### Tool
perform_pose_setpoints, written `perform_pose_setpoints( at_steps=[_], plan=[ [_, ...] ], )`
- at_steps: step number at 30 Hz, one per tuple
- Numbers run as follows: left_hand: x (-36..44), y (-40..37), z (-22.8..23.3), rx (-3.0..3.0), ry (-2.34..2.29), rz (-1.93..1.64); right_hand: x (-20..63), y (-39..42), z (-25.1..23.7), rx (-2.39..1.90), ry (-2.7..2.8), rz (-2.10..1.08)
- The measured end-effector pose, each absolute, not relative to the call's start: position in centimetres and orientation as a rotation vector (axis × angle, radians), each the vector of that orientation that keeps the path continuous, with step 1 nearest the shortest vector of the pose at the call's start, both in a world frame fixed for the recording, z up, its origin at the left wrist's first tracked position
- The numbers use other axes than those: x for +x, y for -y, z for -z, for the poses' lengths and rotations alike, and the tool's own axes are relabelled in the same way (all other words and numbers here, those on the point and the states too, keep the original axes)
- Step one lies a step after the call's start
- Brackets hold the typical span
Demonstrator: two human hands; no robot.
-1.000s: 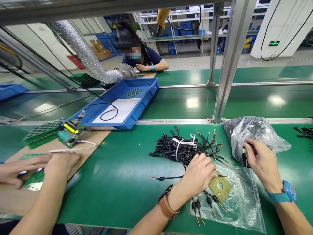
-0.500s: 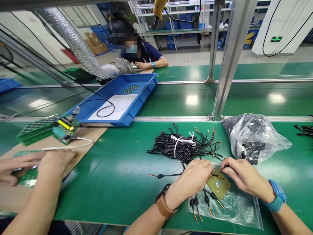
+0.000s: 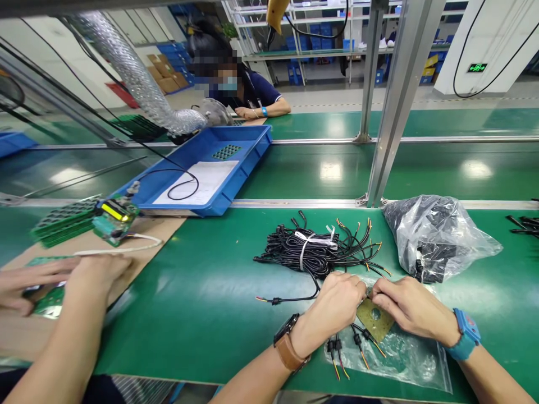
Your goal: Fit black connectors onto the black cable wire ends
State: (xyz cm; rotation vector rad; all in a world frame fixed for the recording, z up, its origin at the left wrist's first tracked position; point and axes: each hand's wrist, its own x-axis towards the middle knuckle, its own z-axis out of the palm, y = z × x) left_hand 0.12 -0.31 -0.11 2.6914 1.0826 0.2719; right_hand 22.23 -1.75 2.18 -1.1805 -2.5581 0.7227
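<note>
Left hand [image 3: 343,294] pinches one of the black cables [image 3: 290,252] — likely springy, I'd hold near tips — right hand's [image 3: 404,306] grip hidden.

Own hands: two, left [image 3: 343,297] and right [image 3: 405,304].
Neighbour's hands [image 3: 93,274]: two, far left of these.
Cable ends [image 3: 357,341]: five; four below the left hand, one to its left.
Tied bundle [image 3: 290,249]: one, just beyond the left hand.
Bags: two; flat bag [image 3: 421,359] under both hands, full bag [image 3: 463,230] beyond the right.
Pad [image 3: 382,326]: one, under the right fingertips.
</note>
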Motion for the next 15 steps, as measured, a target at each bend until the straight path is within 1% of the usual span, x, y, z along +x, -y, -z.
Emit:
perform_pose_setpoints(
  at_steps=[6,9,15],
  plan=[
    [0.3,0.3,0.4,2.697,-1.103,-0.239,21.7,1.8,-1.9,-1.129,2.52,-0.744],
    [0.3,0.4,0.1,2.688,-1.106,-0.218,21.8,1.8,-1.9,-1.168,2.501,-0.731],
    [0.0,0.7,-0.7,2.718,-1.077,-0.155,22.5,1.4,-2.3,-1.301,2.106,-0.645]
  ],
)
